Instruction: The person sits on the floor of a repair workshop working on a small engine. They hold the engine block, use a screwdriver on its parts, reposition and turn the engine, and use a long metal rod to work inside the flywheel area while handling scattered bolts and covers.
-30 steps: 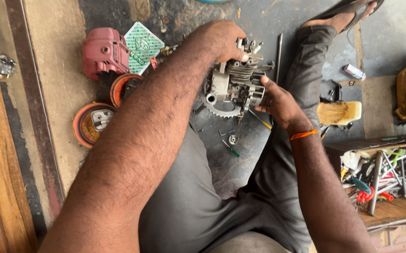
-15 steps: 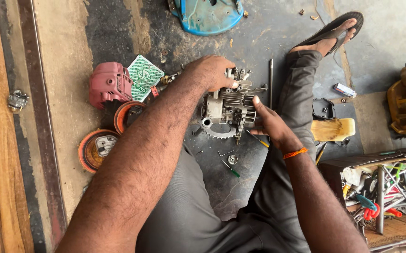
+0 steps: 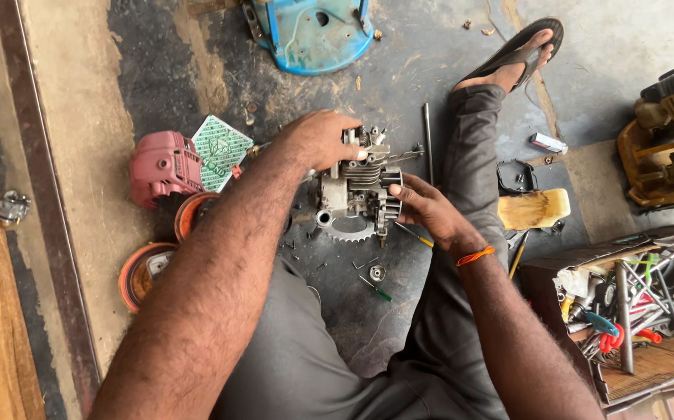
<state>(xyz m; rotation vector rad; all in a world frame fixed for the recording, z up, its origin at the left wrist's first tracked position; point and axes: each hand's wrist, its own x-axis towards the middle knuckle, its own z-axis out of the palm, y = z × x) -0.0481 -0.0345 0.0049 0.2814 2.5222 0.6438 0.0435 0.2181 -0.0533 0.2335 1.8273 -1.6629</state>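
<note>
On the dark, oil-stained floor between the seated person's legs stands a small grey engine block (image 3: 358,194), cooling fins on its upper part and a toothed metal ring at its base. Left hand (image 3: 320,138) comes in from the upper left and lies over the top of the block, fingers curled down around the upper fittings, thumb side toward the fins; a closed grasp on the block's top. Right hand (image 3: 424,208) rests against the block's right side, fingers pressed together and laid flat along the casing, an orange band (image 3: 474,255) at the wrist. Whether it pinches any small part cannot be told; the fingertips are hidden against the metal. Just beside the right hand a thin yellow-handled tool (image 3: 414,234) lies on the floor. Below the block, loose screws and a small round metal piece (image 3: 376,272), with a green-handled screwdriver (image 3: 374,288) near it. Left of the block: a red plastic engine cover (image 3: 164,165), a green-and-white patterned packet (image 3: 220,150) touching it, and two orange round housings (image 3: 141,272), one nearer the person, one partly under the left forearm. A blue tub (image 3: 313,35) sits at the top edge. A thin metal rod (image 3: 428,140) lies beside the right trouser leg. Right of that leg, a pale wooden block (image 3: 533,208), and farther right a wooden box of mixed tools (image 3: 624,319). Yellow machine (image 3: 667,140) at the far right edge.
</note>
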